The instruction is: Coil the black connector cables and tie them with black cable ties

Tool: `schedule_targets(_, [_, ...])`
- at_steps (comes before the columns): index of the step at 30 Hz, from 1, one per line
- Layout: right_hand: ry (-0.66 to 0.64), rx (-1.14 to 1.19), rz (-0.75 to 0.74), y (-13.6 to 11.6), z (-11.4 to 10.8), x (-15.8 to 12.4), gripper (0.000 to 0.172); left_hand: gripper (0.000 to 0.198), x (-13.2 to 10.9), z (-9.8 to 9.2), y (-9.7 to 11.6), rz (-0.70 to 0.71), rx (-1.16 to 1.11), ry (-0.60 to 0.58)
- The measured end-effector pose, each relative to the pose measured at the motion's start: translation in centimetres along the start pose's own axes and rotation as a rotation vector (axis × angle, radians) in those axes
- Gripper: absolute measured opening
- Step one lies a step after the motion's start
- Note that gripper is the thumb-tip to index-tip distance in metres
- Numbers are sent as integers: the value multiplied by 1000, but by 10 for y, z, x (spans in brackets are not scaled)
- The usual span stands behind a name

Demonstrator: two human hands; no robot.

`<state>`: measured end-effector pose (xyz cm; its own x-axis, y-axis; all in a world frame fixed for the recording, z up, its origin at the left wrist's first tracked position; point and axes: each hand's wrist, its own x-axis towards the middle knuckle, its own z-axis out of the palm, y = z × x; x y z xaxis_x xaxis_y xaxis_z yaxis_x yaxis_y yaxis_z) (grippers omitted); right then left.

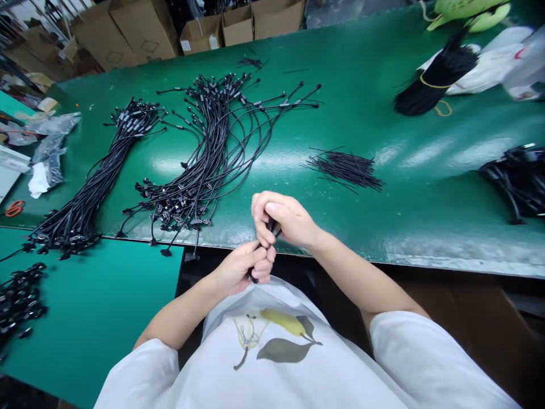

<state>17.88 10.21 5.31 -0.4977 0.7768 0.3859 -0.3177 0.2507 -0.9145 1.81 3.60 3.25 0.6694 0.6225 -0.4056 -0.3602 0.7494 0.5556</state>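
Note:
Close to my body, at the table's front edge, my left hand [247, 264] is closed around a black cable [252, 276], part of which pokes out below the fingers. Just above it and touching it, my right hand [286, 218] pinches the cable's upper part between thumb and fingers. Most of the cable is hidden inside both hands. Left of the hands lies a spread heap of black cables [217, 136] with small plugs at both ends. A pile of thin black ties [347, 168] rests on the green table [332, 113] beyond my right hand.
A neater cable bunch [106, 165] lies farther left, near orange-handled scissors [15, 208] and plastic bags [51, 147]. At the right are a banded bundle of black strands [438, 79] and more black cables [517, 179]. Cardboard boxes [145, 28] stand behind the table.

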Motion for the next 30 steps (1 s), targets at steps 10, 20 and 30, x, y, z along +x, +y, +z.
schedule_targets(10, [-575, -1549, -464, -2, -17, -31, 23, 38, 2, -13, 11, 27, 424, 188])
schedule_targets(20, [-706, -1407, 186, 2, -18, -54, 19, 25, 9, -16, 4, 154, 1370, 223])
schedule_targets(30, [-509, -1572, -77, 16, -30, -79, 28, 33, 26, -11, 3, -7, 1088, 134])
